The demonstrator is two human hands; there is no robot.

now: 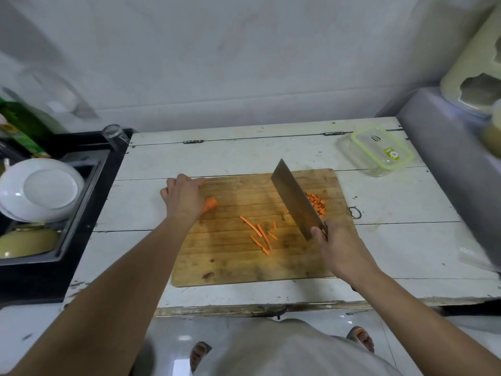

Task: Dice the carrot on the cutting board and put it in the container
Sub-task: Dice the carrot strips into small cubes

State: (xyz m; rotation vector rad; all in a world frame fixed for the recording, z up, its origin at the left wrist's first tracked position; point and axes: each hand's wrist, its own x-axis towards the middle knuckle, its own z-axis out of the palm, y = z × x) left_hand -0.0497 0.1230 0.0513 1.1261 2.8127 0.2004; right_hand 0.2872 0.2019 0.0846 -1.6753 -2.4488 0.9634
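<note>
Over the worn white wooden table (271, 156), seen from the head camera, the right hand (340, 249) is clamped round the handle of a broad steel cleaver (294, 199), whose blade is lifted and tilted up and away from that grip, off the board. Just left of the grip and a little beyond it, thin orange carrot strips (260, 234) lie loose on the scuffed rectangular wooden cutting board (230, 264). Beyond the grip, partly behind the blade, sits a small heap of diced carrot cubes (317, 203).

Well to the left, the left hand (183, 198) has its fingers curled on the uncut orange carrot stub (211, 204) near the board's left edge; how firmly it holds I cannot tell. Far beyond the right grip, near the table's back right corner, stands the clear rectangular plastic container with a green-rimmed lid (379, 151), lid on.

By my reckoning the dicing is partway: one heap done, strips and a stub left. To do this step well, the left hand should gather the scattered strips into a parallel bundle, knuckles forward and fingertips tucked back, before the blade comes down. Short, even crosswise cuts would match the cubes already made. The lid will need to come off before any transfer, and a tilted raised blade near loose strips risks flicking them off the board.
</note>
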